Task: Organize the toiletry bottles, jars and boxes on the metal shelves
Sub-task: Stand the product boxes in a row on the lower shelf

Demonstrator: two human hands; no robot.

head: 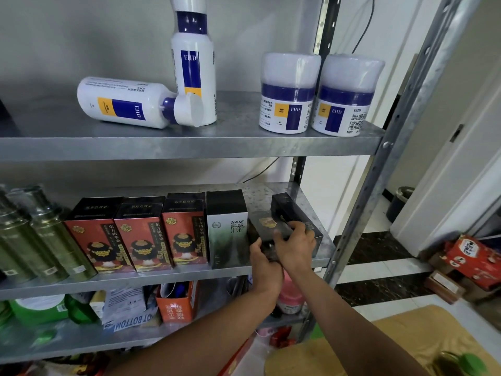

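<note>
Left hand (pixel 264 263): fingers curled round the lower front end of a black box with a gold emblem (pixel 267 223), thumb up along its left side. Firm grip.

Right hand (pixel 296 246): laid over the same box from the right, fingers bent across its top, thumb on the near face. Both hands hold it, close together, at the right end of the middle shelf (pixel 189 275), near the front edge. Cannot tell whether the box rests on the shelf or is lifted off it.

A second black box (pixel 287 206) sits just behind and right of the held one, reaching toward the right edge by the upright post (pixel 379 169).

Just left of the left hand: 1 black-and-green box (pixel 227 234), upright, then 3 red-and-black boxes (pixel 141 237) in a row, upright, side by side, fronts facing out. At the left end, olive-green metal bottles (pixel 46 240), standing.

Upper shelf (pixel 189 147): 1 lying white bottle (pixel 127 104) on its side near the middle, cap to the right; 1 upright white bottle (pixel 193 66) just behind the cap. 2 white jars (pixel 287 99) stand side by side at the right end, near the front edge.

Lower shelf (pixel 81 346): an orange box (pixel 177 305), open-topped, mixed packets to its left, and a pink container (pixel 290 297) below the hands.

On the floor, far right: a red carton (pixel 471 256).
</note>
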